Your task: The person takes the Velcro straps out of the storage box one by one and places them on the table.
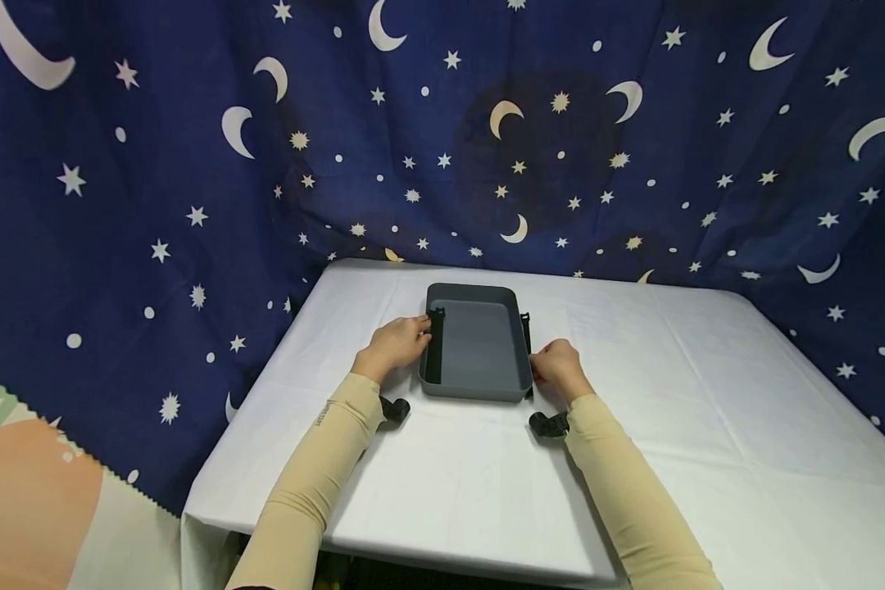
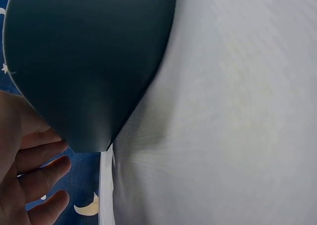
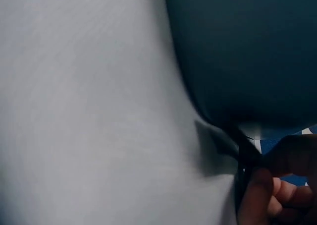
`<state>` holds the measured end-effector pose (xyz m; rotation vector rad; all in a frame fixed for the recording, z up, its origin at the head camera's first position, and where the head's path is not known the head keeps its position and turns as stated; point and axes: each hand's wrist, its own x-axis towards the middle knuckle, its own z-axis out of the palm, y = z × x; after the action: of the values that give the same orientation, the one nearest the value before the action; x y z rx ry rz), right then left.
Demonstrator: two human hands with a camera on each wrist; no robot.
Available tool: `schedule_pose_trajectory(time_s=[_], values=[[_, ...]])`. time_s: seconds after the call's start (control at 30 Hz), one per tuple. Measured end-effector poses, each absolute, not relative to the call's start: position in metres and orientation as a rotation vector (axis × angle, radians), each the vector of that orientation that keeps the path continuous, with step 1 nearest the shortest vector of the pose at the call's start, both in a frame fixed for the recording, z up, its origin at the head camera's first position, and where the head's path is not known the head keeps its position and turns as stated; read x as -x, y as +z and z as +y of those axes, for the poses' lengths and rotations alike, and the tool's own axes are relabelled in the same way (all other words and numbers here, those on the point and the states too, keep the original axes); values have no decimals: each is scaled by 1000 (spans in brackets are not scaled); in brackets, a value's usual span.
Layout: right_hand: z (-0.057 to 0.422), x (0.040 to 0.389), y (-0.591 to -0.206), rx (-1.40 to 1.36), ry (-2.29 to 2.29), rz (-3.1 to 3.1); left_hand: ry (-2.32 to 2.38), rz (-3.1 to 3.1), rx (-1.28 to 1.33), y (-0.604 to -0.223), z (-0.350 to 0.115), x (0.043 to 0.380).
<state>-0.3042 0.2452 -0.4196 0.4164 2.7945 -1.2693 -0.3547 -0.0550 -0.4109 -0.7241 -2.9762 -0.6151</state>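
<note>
A grey rectangular tray with raised walls lies on the white-covered table. One flat black strap runs along the inside of its left wall, its notched end at the top. My left hand is at the left wall, fingertips at the rim; in the left wrist view its fingers are spread and relaxed beside the tray's side. Outside the right wall stands a second black strap. My right hand pinches this strap between thumb and finger, close to the near right corner, as the right wrist view shows.
The white tablecloth spreads around the tray. Behind the table hangs a dark blue curtain printed with moons and stars. A black camera mount sits under each wrist, the left one and the right one just above the cloth.
</note>
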Motion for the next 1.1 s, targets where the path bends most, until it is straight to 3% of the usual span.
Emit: schedule_pose_trajectory(time_s=[0.8,1.1], values=[[246,308,-411,-400,-974,2944,-604,-2972,734,-403,-53,355],[248,302,-415,-391,-1150,2868,-608,-2997,709,-406,-55,354]])
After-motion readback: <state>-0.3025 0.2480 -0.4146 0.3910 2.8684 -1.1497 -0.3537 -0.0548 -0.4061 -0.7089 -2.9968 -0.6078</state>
